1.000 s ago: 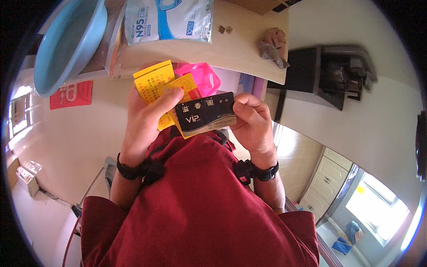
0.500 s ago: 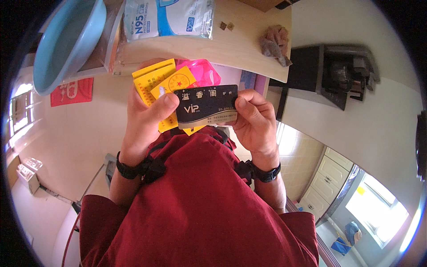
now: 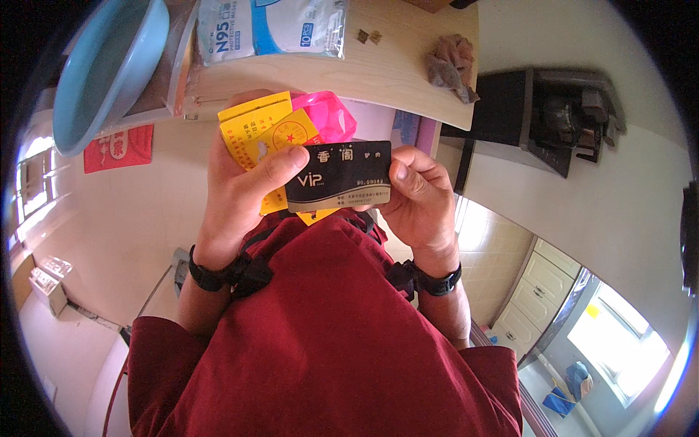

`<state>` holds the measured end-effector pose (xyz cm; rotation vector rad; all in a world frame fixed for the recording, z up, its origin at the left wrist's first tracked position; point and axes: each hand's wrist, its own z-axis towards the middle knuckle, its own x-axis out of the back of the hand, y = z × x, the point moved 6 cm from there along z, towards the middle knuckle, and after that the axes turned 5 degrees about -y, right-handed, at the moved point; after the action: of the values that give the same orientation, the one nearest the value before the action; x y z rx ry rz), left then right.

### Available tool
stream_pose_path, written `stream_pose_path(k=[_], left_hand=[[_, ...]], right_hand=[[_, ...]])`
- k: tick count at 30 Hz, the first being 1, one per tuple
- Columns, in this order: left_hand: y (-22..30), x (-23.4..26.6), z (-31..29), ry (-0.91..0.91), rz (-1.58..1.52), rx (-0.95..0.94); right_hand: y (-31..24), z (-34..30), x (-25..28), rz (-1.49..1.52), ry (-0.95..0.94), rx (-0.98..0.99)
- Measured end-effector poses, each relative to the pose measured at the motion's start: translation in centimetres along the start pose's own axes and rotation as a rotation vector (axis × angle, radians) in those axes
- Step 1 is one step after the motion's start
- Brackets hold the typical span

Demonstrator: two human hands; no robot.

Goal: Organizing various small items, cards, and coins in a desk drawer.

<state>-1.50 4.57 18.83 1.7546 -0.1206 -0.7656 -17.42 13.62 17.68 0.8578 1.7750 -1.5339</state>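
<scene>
Held out in front of my chest is a black card [image 3: 338, 175] with a beige lower band, pale lettering facing up. My left hand [image 3: 237, 193] is closed, its thumb pressed over the card's upper left corner. Behind that thumb, the same hand keeps several yellow printed slips [image 3: 251, 120] fanned out. A bright pink plastic piece [image 3: 333, 116] sticks out beyond the slips. My right hand [image 3: 422, 204] pinches the card's right edge between thumb and curled fingers; its fingertips are partly hidden below the card.
Beyond my hands is a wooden tabletop [image 3: 393, 80]. On it lie a mask package [image 3: 273, 29], a crumpled cloth [image 3: 451, 65] and two small brown bits [image 3: 369, 36]. A light blue basin [image 3: 109, 80] stands at the far left. Dark equipment [image 3: 561, 116] is at the right.
My left thumb has slid right, farther over the card's upper left corner. The card's right side sits slightly less under my right thumb. Both hands keep their grip.
</scene>
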Motion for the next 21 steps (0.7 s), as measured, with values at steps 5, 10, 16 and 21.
stream_pose_path(k=[5, 10, 16, 21], left_hand=[[-0.1, -0.4, 0.1, -0.02, 0.025, 0.004], [-0.2, -0.8, 0.4, -0.02, 0.032, -0.021], [-0.3, -1.1, 0.1, -0.013, -0.029, 0.038], [0.0, -1.4, -0.2, 0.005, -0.11, 0.081]], right_hand=[[-0.4, -0.2, 0.1, 0.015, -0.007, 0.004], [-0.5, -0.3, 0.7, 0.032, -0.003, 0.01], [-0.6, -0.5, 0.8, 0.037, 0.001, -0.001], [-0.3, -0.4, 0.7, 0.038, 0.018, -0.019]])
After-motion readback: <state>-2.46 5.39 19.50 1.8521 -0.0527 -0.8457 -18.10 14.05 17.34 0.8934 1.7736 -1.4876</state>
